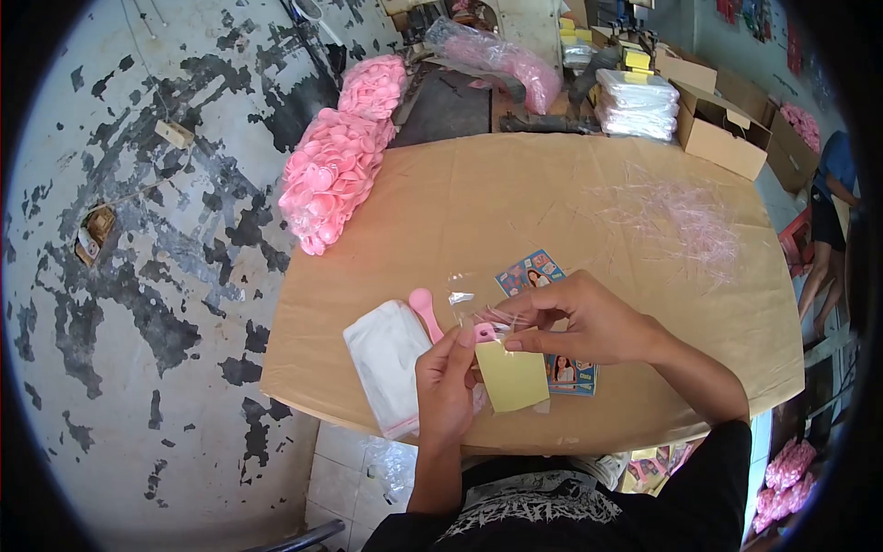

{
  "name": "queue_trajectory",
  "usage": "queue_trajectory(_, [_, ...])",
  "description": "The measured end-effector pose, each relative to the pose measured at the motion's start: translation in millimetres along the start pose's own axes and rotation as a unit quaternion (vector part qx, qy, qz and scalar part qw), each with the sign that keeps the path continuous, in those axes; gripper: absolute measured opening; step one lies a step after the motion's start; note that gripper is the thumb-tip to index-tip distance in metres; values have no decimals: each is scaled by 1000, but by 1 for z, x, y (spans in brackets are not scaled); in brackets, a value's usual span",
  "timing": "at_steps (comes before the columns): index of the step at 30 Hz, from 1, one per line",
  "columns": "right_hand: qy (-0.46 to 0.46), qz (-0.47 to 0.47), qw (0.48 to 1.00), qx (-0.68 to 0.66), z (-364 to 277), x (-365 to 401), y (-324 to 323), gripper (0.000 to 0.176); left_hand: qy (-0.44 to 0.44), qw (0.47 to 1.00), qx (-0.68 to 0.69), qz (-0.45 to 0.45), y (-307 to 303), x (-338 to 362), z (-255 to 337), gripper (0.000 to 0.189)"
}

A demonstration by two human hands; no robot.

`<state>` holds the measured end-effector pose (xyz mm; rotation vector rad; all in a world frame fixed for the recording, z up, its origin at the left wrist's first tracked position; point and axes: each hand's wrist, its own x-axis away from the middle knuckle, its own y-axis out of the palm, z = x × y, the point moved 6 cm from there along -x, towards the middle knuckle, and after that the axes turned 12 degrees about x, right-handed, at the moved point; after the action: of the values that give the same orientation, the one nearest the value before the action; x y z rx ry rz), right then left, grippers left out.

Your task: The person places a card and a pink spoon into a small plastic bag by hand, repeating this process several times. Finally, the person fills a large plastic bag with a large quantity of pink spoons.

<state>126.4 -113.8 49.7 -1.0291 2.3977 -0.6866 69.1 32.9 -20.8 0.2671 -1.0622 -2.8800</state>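
Note:
In front of me my left hand [446, 386] is closed, its thumb and fingers pinching the left edge of a small clear plastic bag [501, 316]. A plain yellow card [511, 375] and a pink plastic piece [485, 332] show in or against this bag. My right hand [589, 317] is closed too, pinching the bag near its upper right edge. Left of the hands lie a pink spoon [424, 311] and a white stack of plastic bags [384, 368]. Printed blue cards [529, 270] lie behind and beneath my right hand, which partly hides them.
Brown paper covers the table [478, 202]. Bundles of pink spoons [336, 170] stand at its left edge, and thin plastic strips [690, 221] lie at right. Packed clear bags [636, 103] and cardboard boxes [722, 124] line the back. Another person [832, 212] is at far right.

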Motion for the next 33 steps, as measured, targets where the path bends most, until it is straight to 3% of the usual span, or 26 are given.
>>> queue_trajectory(6, [2,-50,999,18,-3,0,-2,27,53,996,-74,7,6,4,5,36])
queue_trajectory(15, [4,68,993,-93,12,2,-4,19,32,995,-76,-58,11,3,24,25])
queue_trajectory(18, [-16,81,995,-60,9,3,-6,23,43,993,-78,-80,8,1,23,21])
queue_trajectory(24, [-240,33,968,63,-1,2,-15,33,64,983,-123,-123,10,-4,25,19])
queue_trajectory(29, [-250,20,965,79,-3,3,-21,32,30,975,-143,-170,7,-2,22,19])
queue_trajectory(33, [-242,20,967,76,-5,4,-22,30,-27,985,-34,-166,10,-2,20,12])
